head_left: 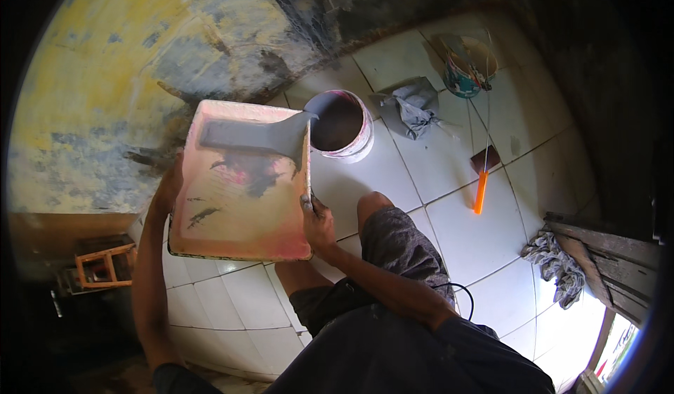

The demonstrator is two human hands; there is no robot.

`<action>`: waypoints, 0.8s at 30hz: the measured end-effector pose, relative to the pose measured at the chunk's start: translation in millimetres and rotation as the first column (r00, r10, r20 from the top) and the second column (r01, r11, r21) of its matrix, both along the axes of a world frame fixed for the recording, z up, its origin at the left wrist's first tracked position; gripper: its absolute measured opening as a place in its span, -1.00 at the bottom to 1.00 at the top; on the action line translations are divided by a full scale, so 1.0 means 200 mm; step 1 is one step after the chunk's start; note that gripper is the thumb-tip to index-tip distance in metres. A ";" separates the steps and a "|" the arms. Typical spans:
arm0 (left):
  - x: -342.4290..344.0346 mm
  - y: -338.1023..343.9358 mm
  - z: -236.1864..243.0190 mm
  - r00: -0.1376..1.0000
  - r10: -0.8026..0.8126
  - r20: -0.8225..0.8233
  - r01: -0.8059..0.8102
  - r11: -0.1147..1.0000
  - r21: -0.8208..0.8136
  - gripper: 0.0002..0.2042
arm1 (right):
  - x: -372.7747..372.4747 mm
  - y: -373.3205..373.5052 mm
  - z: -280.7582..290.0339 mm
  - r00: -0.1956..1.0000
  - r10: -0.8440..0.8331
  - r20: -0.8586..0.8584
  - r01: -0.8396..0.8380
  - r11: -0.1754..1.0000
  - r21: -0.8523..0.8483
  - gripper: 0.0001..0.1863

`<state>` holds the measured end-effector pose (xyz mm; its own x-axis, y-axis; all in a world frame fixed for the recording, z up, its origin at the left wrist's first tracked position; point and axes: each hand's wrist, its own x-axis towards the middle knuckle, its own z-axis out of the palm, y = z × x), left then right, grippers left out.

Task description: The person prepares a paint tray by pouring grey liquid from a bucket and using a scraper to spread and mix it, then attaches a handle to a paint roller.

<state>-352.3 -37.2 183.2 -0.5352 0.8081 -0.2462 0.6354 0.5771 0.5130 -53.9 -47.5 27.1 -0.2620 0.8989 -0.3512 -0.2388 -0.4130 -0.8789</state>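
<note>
A flat, rectangular paint tray of pinkish, stained plastic point(239, 183) is held tilted above a white tiled floor point(435, 225), gripped at its two long sides. The left hand point(168, 187) is closed around the tray's left edge, and the right hand point(317, 224) is closed around its right edge, near the lower corner. The tray's long axis runs away from the body, toward a round white plastic bucket point(342, 125) that stands on the floor just beyond the tray's far right corner. A stream of grey paint point(263, 136) is seen running across the tray's upper end and over that corner into the bucket's dark opening. The right hand is the nearer one to the bucket. A bare knee point(372, 204) is bent beside the tray. On the tiles farther right lie a crumpled grey cloth point(414, 106), a small paint-smeared pail point(467, 68) and an orange-handled tool point(482, 187). A yellow, patchy, weathered wall point(105, 78) rises behind the tray.
</note>
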 end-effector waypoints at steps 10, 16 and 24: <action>-0.03 0.11 0.19 0.974 -0.131 -0.187 0.092 0.975 -0.204 -0.36 | -0.01 0.00 0.02 0.997 -0.037 -0.060 0.032 0.996 -0.081 -0.66; 0.12 0.24 0.25 0.991 0.106 0.078 -0.093 0.984 -0.150 -0.58 | 0.01 0.03 -0.07 0.999 0.027 -0.038 -0.031 0.995 -0.090 -0.58; 0.40 0.35 0.39 0.961 0.098 0.259 -0.067 0.990 -0.127 -0.63 | -0.01 0.04 -0.16 0.995 -0.011 -0.096 -0.003 0.990 -0.143 -0.67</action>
<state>-272.6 32.3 260.7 -0.5022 0.7214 -0.4769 0.4336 0.6872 0.5828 -56.4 -38.8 -4.3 -0.2977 0.8422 -0.4495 -0.3213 -0.5318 -0.7836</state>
